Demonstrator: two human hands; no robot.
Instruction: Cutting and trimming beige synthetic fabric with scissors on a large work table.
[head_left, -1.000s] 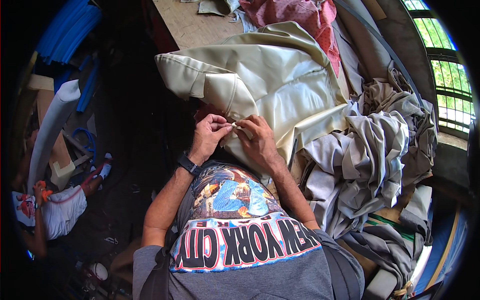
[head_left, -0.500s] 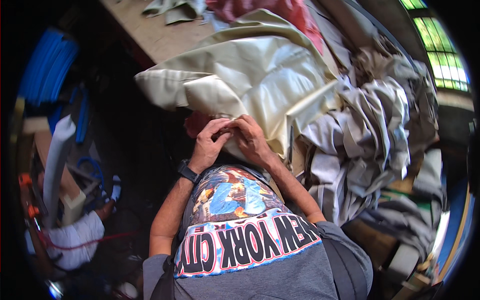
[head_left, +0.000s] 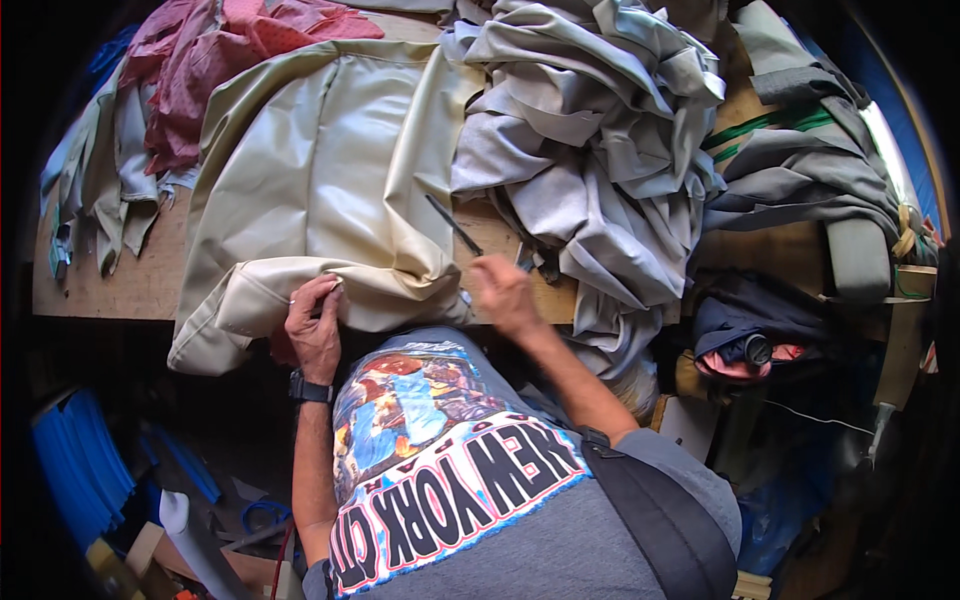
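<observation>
A cream, shiny vinyl-like cover [head_left: 310,150] with sewn seams lies over the table's front edge, its near edge folded up. My left hand [head_left: 316,325], a dark watch on its wrist, pinches that folded edge between thumb and fingers. To the right of the cover, my right hand [head_left: 508,295] is over the table edge, slightly blurred, its fingers bent. Just beyond its fingertips lies a thin dark tool [head_left: 453,223], slanting against the cover's right side; its kind is unclear. Whether the right hand touches it I cannot tell.
The wooden table [head_left: 110,285] carries a heap of grey fabric [head_left: 600,140] on the right and pink dotted cloth [head_left: 240,60] at the back left. Grey-green pieces with a green strap [head_left: 800,150] lie far right. Blue sheets [head_left: 80,465] stand low at the left.
The view has swung right. My right hand has left the cover's edge and moved right, near the dark tool. My left hand still pinches the edge; the cover now lies flatter.
</observation>
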